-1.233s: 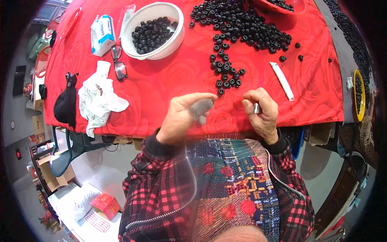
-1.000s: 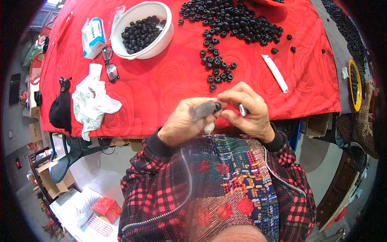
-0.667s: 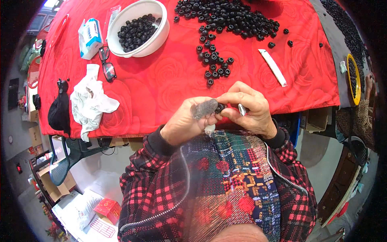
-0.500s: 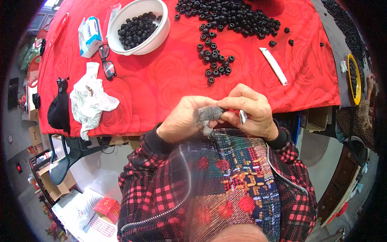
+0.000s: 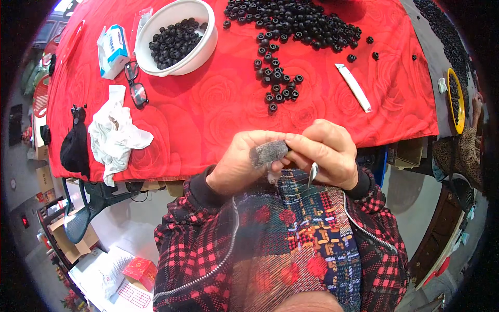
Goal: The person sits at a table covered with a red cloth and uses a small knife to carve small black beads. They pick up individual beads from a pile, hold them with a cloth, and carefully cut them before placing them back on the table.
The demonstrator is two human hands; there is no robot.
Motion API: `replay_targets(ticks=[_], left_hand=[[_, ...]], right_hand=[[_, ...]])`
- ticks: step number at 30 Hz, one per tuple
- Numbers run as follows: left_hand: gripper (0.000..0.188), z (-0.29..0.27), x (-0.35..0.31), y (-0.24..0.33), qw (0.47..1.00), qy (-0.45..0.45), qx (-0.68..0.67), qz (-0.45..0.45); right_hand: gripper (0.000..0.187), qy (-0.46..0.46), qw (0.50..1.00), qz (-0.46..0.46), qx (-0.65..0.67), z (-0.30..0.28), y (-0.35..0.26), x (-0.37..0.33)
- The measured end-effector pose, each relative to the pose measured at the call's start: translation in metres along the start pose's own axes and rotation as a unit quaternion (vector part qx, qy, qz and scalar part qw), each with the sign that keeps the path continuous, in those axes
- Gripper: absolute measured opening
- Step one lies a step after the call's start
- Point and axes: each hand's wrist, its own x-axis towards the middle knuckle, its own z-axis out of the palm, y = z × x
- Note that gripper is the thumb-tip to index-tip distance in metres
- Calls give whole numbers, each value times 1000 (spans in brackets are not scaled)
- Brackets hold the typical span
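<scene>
Left hand (image 5: 236,161), grey thumb wrap (image 5: 269,154) on, pinched closed on black bead (image 5: 288,147), mostly hidden from here between both hands. Bead prob light, hard, kinda slippery; grab round sides. Right hand (image 5: 332,153) curled round shiny metal tool (image 5: 313,174), likely stiff.

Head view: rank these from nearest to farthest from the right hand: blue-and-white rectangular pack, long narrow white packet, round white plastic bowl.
From the right hand:
1. Long narrow white packet, beyond it, slightly right.
2. Round white plastic bowl, farther away, to the left.
3. Blue-and-white rectangular pack, left of the bowl.
</scene>
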Motion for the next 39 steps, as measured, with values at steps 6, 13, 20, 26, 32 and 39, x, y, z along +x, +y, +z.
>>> replay_targets(ticks=[6,13,20,26,32,39], left_hand=[[18,5,-8,0,995,30,63,76],[18,4,-9,0,991,50,85,86],[21,0,-6,-4,992,43,81,89],[23,-7,-5,-8,995,41,57,74],[27,-4,-4,-10,993,63,62,77],[26,-12,-2,-10,995,14,64,69]], right_hand=[[42,-10,999,33,31,-7,-5,-4],[19,-76,959,241,125,-19,-13,3],[13,-68,965,244,63,-9,-11,3],[13,-68,965,245,67,-7,-8,0],[13,-78,963,247,68,-9,-8,0],[13,-93,966,225,89,-9,0,-5]])
